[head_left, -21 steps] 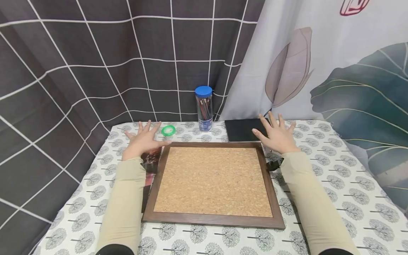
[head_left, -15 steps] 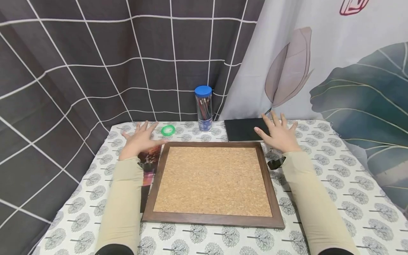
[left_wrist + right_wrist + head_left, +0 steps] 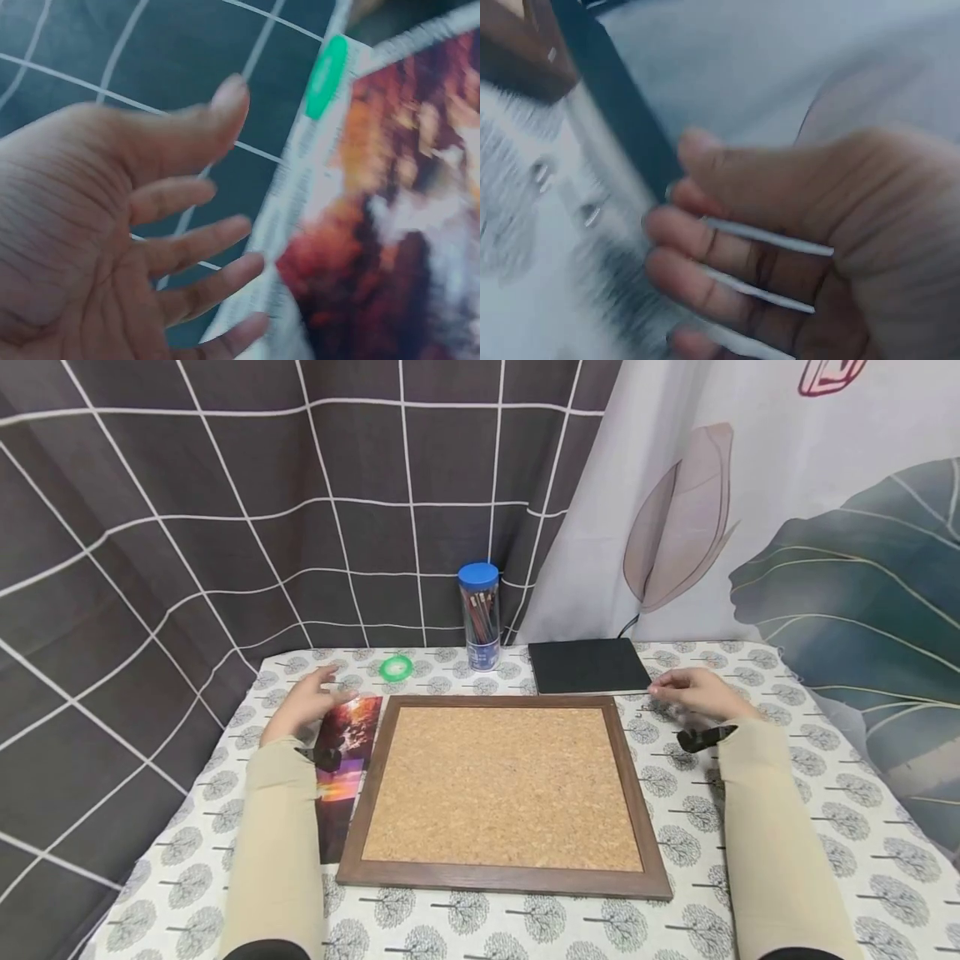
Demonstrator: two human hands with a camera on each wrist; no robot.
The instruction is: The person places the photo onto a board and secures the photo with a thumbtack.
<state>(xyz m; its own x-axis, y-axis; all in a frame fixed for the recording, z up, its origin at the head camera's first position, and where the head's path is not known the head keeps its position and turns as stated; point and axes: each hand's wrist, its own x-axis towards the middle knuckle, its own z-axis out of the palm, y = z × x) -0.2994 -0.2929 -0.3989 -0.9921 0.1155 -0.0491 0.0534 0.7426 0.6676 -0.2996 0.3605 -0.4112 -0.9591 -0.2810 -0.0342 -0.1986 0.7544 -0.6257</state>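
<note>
Cork board [image 3: 502, 785] lies mid-bench [image 3: 885, 877]; left hand [image 3: 300, 703], fingers apart, hangs by photo prints [image 3: 358, 727] toward the left edge; right hand [image 3: 697, 692] curls near a black notebook [image 3: 588, 667] at the back edge, pinch unclear. Reaching seems the step; lifting would call for pinching.

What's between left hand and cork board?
A reddish printed picture lies between the left hand and the cork board; the head view shows it.
</note>
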